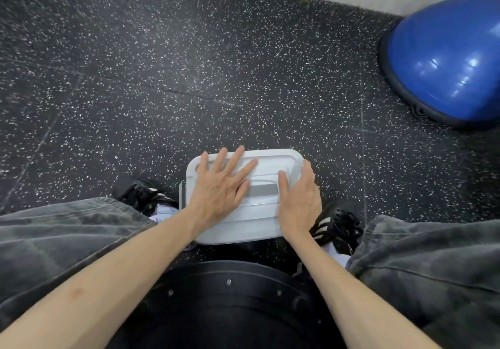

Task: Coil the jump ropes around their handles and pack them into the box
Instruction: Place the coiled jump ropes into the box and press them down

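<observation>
Here's the pale grey rectangular plastic box (266, 167), lid on, sitting on the black speckled rubber floor (162, 78) between the person's two black striped trainers. No jump ropes in sight anywhere around the box; whether they are packed under that lid, I cannot tell. The box looks light and rigid, smooth and a touch slippery on top, with a recessed grey handle strip (263, 189) in the middle of the lid. My read: that strip or the rim along the box's short sides is where you would take hold; the flat top gives fingers nothing to bite on.

Left hand (219, 189) lies flat on the box's lid, fingers straight and fanned wide, palm pressing down, gripping nothing. Right hand (299, 200) sits at the box's right end, thumb on top beside the handle strip, fingers bent over the rim and cupping that edge. Looks like a lid being pressed home. A glossy blue half-dome balance trainer (446, 62) rests well beyond the box, off to its far right.
</observation>
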